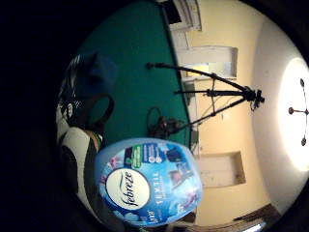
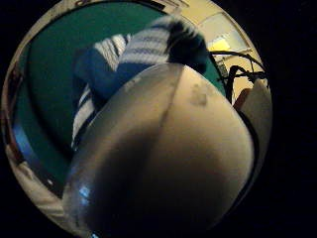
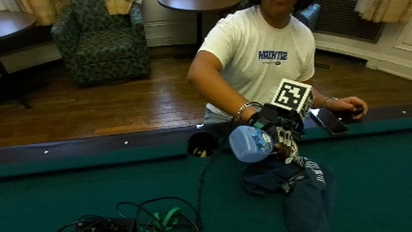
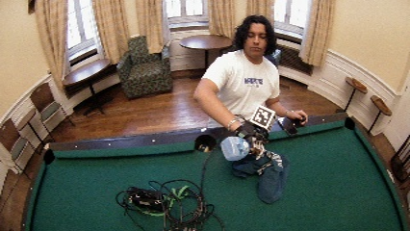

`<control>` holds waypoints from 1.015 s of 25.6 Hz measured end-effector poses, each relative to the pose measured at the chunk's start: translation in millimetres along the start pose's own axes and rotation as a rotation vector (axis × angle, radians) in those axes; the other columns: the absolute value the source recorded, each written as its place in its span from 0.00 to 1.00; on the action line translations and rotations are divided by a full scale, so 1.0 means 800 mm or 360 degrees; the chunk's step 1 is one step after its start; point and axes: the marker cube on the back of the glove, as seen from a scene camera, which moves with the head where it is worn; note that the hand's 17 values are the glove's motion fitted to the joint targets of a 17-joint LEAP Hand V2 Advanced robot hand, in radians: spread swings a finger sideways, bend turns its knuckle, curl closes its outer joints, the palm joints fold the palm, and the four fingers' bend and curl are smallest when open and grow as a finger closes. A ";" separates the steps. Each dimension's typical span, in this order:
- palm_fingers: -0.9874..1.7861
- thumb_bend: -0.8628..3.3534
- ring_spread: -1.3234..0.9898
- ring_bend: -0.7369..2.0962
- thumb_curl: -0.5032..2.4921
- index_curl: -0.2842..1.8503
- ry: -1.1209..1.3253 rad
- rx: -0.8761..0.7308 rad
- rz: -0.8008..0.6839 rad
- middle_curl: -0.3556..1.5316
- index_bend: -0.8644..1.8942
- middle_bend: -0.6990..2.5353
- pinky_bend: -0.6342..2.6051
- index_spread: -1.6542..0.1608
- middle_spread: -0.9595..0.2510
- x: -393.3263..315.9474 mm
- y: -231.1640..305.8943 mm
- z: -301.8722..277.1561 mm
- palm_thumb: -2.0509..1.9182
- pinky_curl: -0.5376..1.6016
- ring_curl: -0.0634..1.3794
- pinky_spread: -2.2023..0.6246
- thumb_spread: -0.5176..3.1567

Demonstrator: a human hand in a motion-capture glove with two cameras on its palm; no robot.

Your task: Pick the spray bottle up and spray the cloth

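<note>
In the outside view my gloved right hand (image 3: 277, 126) grips a light blue Febreze spray bottle (image 3: 251, 143) by its top, the body tipped sideways just above the green felt. A dark blue cloth (image 3: 293, 181) with a white-striped part lies crumpled directly under and beside the hand. The wide outside view shows the same: hand (image 4: 251, 131), bottle (image 4: 234, 147), cloth (image 4: 266, 173). The bottle's label (image 1: 147, 181) fills part of the little finger side view. Its pale body (image 2: 163, 158) fills the thumb side view, with the striped cloth (image 2: 143, 49) beyond it.
A tangle of black cables (image 4: 163, 202) lies on the felt toward the near side. A corner pocket (image 3: 203, 144) sits in the rail (image 3: 96, 150) beside the bottle. The bare left hand (image 3: 347, 105) rests on the rail next to a phone (image 3: 328, 121). A tripod (image 1: 217, 94) stands off the table.
</note>
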 end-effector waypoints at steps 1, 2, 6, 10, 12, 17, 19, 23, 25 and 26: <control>0.86 0.20 0.48 0.53 0.42 0.40 -0.0064 0.0046 -0.0029 0.48 0.44 0.42 0.33 0.78 0.63 0.003 -0.007 -0.014 0.74 0.45 0.37 0.67 0.25; 0.86 0.20 0.48 0.53 0.42 0.40 -0.0097 0.0097 -0.0019 0.48 0.44 0.42 0.33 0.78 0.63 0.013 -0.013 -0.028 0.74 0.45 0.37 0.67 0.25; 0.86 0.20 0.49 0.53 0.42 0.40 -0.0118 0.0341 0.0313 0.48 0.44 0.42 0.33 0.78 0.63 0.073 -0.046 -0.071 0.74 0.44 0.37 0.67 0.25; 0.86 0.20 0.49 0.53 0.42 0.40 -0.0511 0.0629 0.0449 0.48 0.44 0.42 0.33 0.78 0.63 0.086 -0.091 -0.110 0.74 0.44 0.37 0.67 0.25; 0.86 0.20 0.49 0.52 0.42 0.40 -0.0774 0.0742 0.0469 0.48 0.44 0.42 0.33 0.78 0.63 0.081 -0.112 -0.123 0.74 0.44 0.37 0.67 0.25; 0.86 0.20 0.49 0.52 0.43 0.40 -0.1560 0.0948 0.0497 0.48 0.44 0.42 0.33 0.78 0.63 0.048 -0.151 -0.139 0.74 0.44 0.37 0.67 0.25; 0.86 0.20 0.49 0.52 0.43 0.40 -0.1845 0.0990 0.0497 0.48 0.44 0.42 0.33 0.78 0.64 0.031 -0.165 -0.139 0.74 0.44 0.37 0.67 0.25; 0.86 0.20 0.49 0.52 0.43 0.40 -0.2293 0.0967 0.0476 0.48 0.44 0.42 0.33 0.78 0.64 -0.008 -0.192 -0.124 0.74 0.44 0.37 0.67 0.25; 0.86 0.20 0.49 0.52 0.43 0.40 -0.2530 0.0900 0.0461 0.48 0.44 0.42 0.33 0.78 0.64 -0.027 -0.205 -0.111 0.74 0.44 0.37 0.67 0.25; 0.86 0.20 0.49 0.52 0.43 0.40 -0.2653 0.0855 0.0452 0.48 0.43 0.42 0.33 0.78 0.64 -0.037 -0.211 -0.102 0.74 0.44 0.37 0.67 0.25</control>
